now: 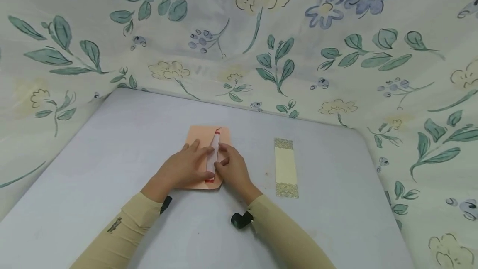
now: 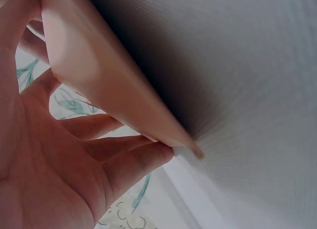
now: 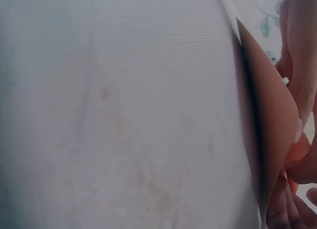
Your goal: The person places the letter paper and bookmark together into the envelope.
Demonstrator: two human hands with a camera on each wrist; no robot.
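A peach paper envelope (image 1: 201,136) with rounded corners lies on the table beneath both hands. Down its middle runs a white strip (image 1: 213,155) with red at each end. My left hand (image 1: 183,166) rests on the envelope's left part, fingers spread, the thumb near the lower red end. In the left wrist view, its straight fingers touch the edge of the peach paper (image 2: 94,65), which stands at a slant over the table. At the strip's right side, my right hand (image 1: 234,169) pinches the envelope's edge with curled fingers. The right wrist view shows peach paper (image 3: 270,110) raised beside the fingers.
A cream paper strip (image 1: 285,167) with glittery, patterned ends lies to the right of the envelope. The white table (image 1: 149,227) carries small specks near it. A floral cloth (image 1: 224,45) hangs behind and around the table. Dark camera mounts (image 1: 240,220) sit at the wrists.
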